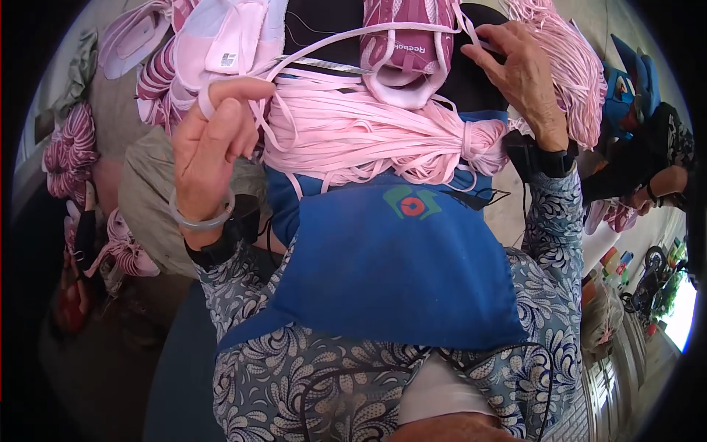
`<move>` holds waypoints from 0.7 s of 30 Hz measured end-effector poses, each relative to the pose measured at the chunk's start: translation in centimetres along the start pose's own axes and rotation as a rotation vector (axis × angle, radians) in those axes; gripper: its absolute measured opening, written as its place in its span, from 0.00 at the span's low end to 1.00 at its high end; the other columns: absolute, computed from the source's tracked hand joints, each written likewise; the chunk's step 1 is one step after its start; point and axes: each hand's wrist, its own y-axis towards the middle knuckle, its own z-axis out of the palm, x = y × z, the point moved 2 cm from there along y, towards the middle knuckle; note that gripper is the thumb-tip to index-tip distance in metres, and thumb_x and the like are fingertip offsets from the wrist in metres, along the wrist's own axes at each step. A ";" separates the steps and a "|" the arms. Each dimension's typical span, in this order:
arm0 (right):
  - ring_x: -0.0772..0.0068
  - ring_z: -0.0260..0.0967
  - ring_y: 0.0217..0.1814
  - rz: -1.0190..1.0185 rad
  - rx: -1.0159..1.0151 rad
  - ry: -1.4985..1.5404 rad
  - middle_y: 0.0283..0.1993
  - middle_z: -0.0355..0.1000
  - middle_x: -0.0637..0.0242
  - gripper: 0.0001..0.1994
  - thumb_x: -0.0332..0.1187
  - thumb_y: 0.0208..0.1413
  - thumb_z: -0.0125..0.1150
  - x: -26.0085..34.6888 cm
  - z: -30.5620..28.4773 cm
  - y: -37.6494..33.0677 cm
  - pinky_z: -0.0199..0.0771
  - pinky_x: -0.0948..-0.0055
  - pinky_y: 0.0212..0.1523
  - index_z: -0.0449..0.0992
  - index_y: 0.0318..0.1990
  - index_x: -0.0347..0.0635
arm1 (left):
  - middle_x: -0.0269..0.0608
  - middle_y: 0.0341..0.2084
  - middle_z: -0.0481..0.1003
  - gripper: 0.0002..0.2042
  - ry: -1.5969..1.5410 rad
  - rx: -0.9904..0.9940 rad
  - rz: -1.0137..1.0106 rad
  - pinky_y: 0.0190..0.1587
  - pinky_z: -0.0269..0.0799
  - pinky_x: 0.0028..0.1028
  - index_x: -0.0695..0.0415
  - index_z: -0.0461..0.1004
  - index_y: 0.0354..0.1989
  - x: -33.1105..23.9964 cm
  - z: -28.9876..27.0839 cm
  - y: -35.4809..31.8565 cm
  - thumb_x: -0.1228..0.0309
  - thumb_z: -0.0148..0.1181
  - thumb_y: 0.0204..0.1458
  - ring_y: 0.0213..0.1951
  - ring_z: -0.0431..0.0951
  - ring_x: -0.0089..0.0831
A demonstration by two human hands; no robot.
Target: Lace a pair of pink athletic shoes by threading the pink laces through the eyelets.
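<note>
A pink-and-maroon shoe upper (407, 62) lies across my lap, its opening toward me. One pale pink shoelace (346, 33) stretches across it from hand to hand. My left hand (213, 140) is closed, with the lace looped about its bent index finger. At the upper right, my right hand (519, 77) holds the other part of the lace between thumb and forefinger, close beside the shoe. Between my hands a thick bundle of pink laces (368, 136) rests on my blue apron (405, 272), gathered tight at its right end.
Several pink and maroon shoe uppers (195, 55) are piled at the upper left. Another bundle of pink laces (563, 66) hangs at the upper right. More striped uppers (70, 155) lie farther left. A person's arm (666, 184) shows at the right.
</note>
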 end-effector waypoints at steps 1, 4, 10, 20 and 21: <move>0.68 0.71 0.33 -0.094 -0.032 -0.066 0.32 0.69 0.60 0.11 0.35 0.53 0.61 0.1 0.6 0.2 0.71 0.73 0.33 0.76 0.39 0.39 | 0.34 0.24 0.67 0.19 -0.004 0.228 -0.079 0.39 0.65 0.21 0.70 0.68 0.47 -0.4 1.1 -0.2 0.63 0.46 0.60 0.30 0.70 0.22; 0.61 0.72 0.36 -0.079 0.003 -0.018 0.35 0.72 0.59 0.08 0.32 0.53 0.58 -1.0 0.9 0.5 0.71 0.70 0.36 0.74 0.38 0.39 | 0.36 0.31 0.73 0.18 0.618 0.552 -0.092 0.41 0.66 0.20 0.67 0.69 0.48 0.2 2.1 -0.5 0.63 0.50 0.58 0.33 0.71 0.21; 0.60 0.69 0.31 0.028 0.081 0.244 0.30 0.68 0.59 0.06 0.27 0.50 0.59 -1.4 -1.0 -0.6 0.67 0.69 0.31 0.74 0.35 0.36 | 0.37 0.29 0.76 0.11 0.533 -0.219 0.111 0.32 0.70 0.20 0.61 0.74 0.42 1.9 -3.7 3.5 0.68 0.51 0.57 0.28 0.74 0.19; 0.57 0.68 0.32 0.070 0.114 0.176 0.31 0.68 0.57 0.05 0.24 0.51 0.54 -3.0 -1.1 -1.7 0.67 0.67 0.34 0.73 0.35 0.36 | 0.45 0.23 0.76 0.25 1.091 0.018 -0.230 0.29 0.70 0.28 0.62 0.76 0.33 4.7 -6.8 11.8 0.47 0.50 0.53 0.27 0.76 0.34; 0.57 0.68 0.32 0.079 0.121 0.173 0.31 0.68 0.57 0.05 0.24 0.51 0.54 -2.7 -1.0 -1.6 0.67 0.67 0.34 0.73 0.35 0.36 | 0.46 0.23 0.76 0.26 1.280 0.162 -0.185 0.31 0.70 0.29 0.62 0.76 0.32 4.4 -5.8 12.2 0.46 0.49 0.52 0.28 0.76 0.37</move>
